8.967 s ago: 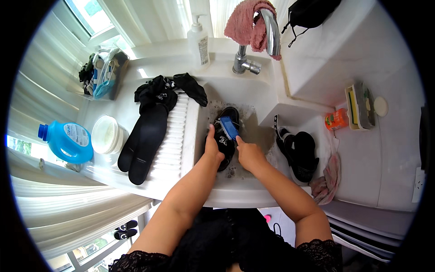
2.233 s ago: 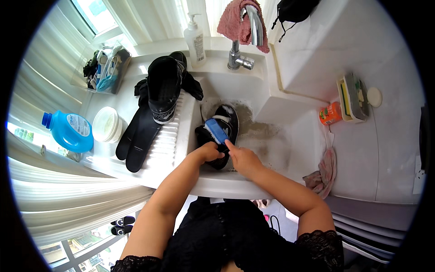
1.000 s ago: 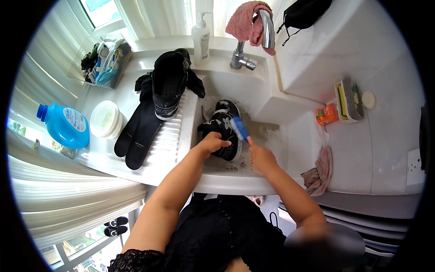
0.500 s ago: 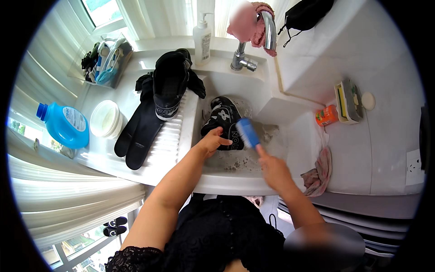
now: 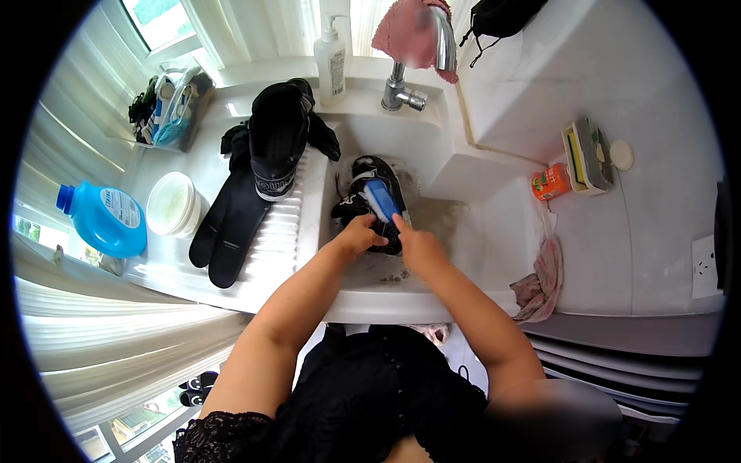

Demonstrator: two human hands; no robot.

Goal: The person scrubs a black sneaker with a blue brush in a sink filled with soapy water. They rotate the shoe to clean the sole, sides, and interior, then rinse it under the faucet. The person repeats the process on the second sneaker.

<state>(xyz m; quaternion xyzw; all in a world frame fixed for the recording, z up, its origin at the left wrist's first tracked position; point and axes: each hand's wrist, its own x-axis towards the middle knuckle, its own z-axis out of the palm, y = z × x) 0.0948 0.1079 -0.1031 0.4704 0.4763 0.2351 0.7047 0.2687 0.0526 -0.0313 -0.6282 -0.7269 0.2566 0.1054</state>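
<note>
A black shoe with white markings lies in the shallow grey water of the white sink. My left hand grips the shoe by its near left part, thumb pointing toward the brush. Closed round the handle of a blue scrubbing brush, my right hand keeps the brush against the upper of the shoe. The bristles and most of the handle are hidden. On the ribbed ledge left of the sink stands another black shoe, beside two black insoles.
Left of the insoles are a round white tub, a blue detergent bottle and a clear bin. A pump bottle and a tap draped with a pink cloth stand behind. An orange container sits right.
My right hand has moved left and brought the brush from beside the shoe onto its upper. The shoe has turned slightly under my left hand. The whole view has shifted a little.
</note>
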